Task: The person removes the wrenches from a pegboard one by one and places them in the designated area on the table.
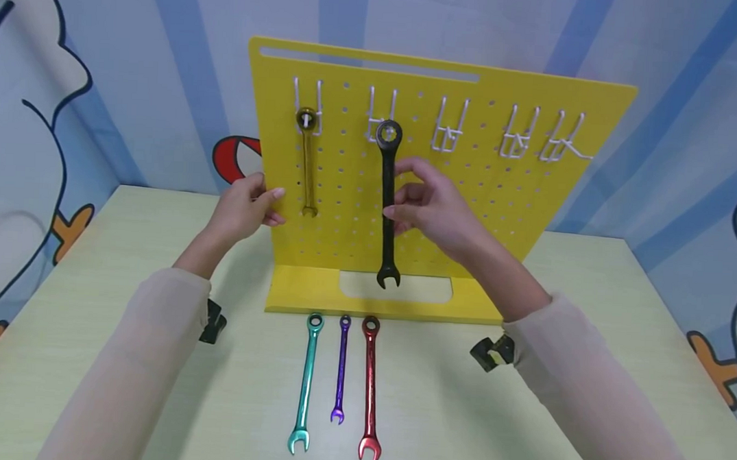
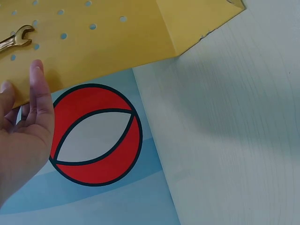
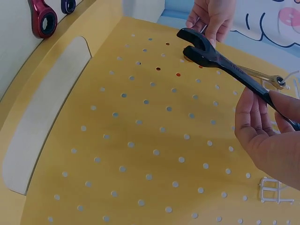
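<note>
My right hand (image 1: 434, 209) pinches the shaft of a black combination wrench (image 1: 388, 196), open end down. The wrench's ring lies in front of the second hook (image 1: 372, 113) from the left; whether it hangs on it I cannot tell. My left hand (image 1: 242, 207) grips the left edge of a yellow pegboard (image 1: 356, 236), as the left wrist view also shows. Beside that hand a gold wrench (image 1: 308, 165) hangs by its ring from the leftmost hook (image 1: 319, 94). In the right wrist view the black wrench's open end (image 3: 199, 47) points toward the left hand.
A teal wrench (image 1: 307, 385), a purple wrench (image 1: 341, 373) and a red wrench (image 1: 370, 388) lie side by side on the table (image 1: 435, 411) before the board's base (image 1: 304, 289). Several white hooks (image 1: 449, 134) project from the board's right half. A patterned backdrop (image 1: 184, 64) stands behind.
</note>
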### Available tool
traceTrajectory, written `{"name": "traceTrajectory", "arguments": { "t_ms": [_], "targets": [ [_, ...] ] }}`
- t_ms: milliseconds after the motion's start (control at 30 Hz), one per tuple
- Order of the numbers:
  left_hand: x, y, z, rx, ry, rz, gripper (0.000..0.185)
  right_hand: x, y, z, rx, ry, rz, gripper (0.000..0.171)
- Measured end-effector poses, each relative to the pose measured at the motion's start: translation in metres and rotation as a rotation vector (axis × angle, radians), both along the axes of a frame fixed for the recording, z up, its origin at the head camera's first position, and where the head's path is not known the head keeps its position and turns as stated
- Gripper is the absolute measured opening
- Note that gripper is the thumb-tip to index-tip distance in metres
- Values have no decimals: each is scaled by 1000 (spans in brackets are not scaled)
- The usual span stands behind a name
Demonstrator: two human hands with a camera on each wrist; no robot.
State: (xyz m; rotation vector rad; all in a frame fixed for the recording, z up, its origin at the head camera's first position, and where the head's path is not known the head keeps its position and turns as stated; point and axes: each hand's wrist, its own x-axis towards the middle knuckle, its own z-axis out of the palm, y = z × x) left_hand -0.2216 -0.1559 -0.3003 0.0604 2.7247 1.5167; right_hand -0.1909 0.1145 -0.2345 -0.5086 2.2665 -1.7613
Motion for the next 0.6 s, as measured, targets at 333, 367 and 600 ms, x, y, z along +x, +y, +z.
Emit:
{"name": "traceTrajectory", "arguments": {
  "t_ms": [333,367,600],
  "targets": [
    [-1,-1,-1,-2,2,-3,28,6,3,2,8,7,9,43],
    [-1,-1,-2,-2,3,-3,29,7,3,2,8,8,10,44],
    [-1,-1,-2,3,4,-3,29,10,3,6,5,13,19,44]
  ]
}}
